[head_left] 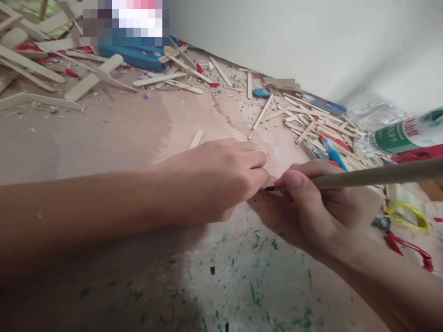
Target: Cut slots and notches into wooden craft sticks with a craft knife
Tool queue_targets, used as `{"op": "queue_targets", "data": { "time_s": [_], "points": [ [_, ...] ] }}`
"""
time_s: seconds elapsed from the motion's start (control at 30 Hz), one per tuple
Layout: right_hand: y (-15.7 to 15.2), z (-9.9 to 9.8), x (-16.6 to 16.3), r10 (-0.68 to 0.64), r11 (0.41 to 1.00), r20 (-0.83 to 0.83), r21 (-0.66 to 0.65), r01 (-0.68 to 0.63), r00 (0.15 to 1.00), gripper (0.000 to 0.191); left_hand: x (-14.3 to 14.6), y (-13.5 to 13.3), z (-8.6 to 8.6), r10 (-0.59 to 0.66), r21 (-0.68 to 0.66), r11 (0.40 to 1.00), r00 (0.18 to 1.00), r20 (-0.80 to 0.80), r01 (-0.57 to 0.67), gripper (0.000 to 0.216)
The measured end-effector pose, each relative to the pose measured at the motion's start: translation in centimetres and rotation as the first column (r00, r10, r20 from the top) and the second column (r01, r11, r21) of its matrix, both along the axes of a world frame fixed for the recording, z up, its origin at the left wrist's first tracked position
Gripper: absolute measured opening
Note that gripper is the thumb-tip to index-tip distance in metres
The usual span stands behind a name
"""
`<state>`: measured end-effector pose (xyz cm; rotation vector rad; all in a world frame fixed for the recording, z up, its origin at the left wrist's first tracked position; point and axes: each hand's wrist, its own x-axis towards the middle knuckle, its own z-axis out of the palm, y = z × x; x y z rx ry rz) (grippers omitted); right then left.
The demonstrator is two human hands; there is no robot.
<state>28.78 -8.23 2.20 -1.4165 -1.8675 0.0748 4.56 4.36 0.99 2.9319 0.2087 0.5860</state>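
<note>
My left hand [224, 180] is closed low over the table, fingers curled and pinching a thin piece of wood [276, 192], mostly hidden between the two hands. In my right hand [311, 198] is a long wooden-handled tool [377, 174], held like a pen, its handle running out to the right. Its narrow dark tip points left and meets the wood beside my left fingertips; I cannot tell what kind of tip it is. Just behind my left wrist, the end of a craft stick [196, 139] shows on the table.
Many loose craft sticks [314, 115] lie at the back right, with a blue pen [334, 153] and a plastic bottle [398, 137]. Red-handled pliers [398, 240] and a yellow loop handle [424, 223] are at right. A blue block [134, 57] and more sticks [93, 78] sit back left.
</note>
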Motion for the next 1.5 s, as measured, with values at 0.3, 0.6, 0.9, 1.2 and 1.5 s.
{"op": "queue_targets", "data": {
  "time_s": [0.3, 0.6, 0.9, 1.2, 1.5],
  "points": [
    [0.4, 1.2, 0.4, 0.022, 1.0, 0.084, -0.011, -0.022, 0.996, 0.029, 0.6, 0.1, -0.2, 0.018, 0.001, 1.0, 0.999, -0.027, -0.018, 0.026],
    [0.3, 1.3, -0.2, 0.006, 0.999, 0.093, -0.034, -0.003, 0.996, 0.034, 0.4, -0.1, 0.8, 0.022, -0.012, 1.0, 0.996, -0.091, -0.023, 0.025],
    [0.4, 1.0, -0.2, 0.003, 0.999, 0.098, -0.033, 0.0, 0.995, 0.035, 0.5, 0.0, 0.6, 0.02, 0.015, 1.0, 0.998, -0.061, -0.02, 0.027],
    [0.3, 0.7, 0.1, 0.002, 1.0, 0.079, -0.013, -0.001, 0.997, 0.034, 0.7, 0.1, 0.7, 0.03, 0.025, 0.999, 0.995, -0.099, -0.027, 0.023],
    [0.0, 0.2, -0.4, -0.059, 0.997, 0.024, -0.04, 0.059, 0.998, 0.034, 0.9, 0.0, 1.0, 0.034, -0.002, 0.999, 0.991, -0.131, -0.035, 0.022]
  ]
}}
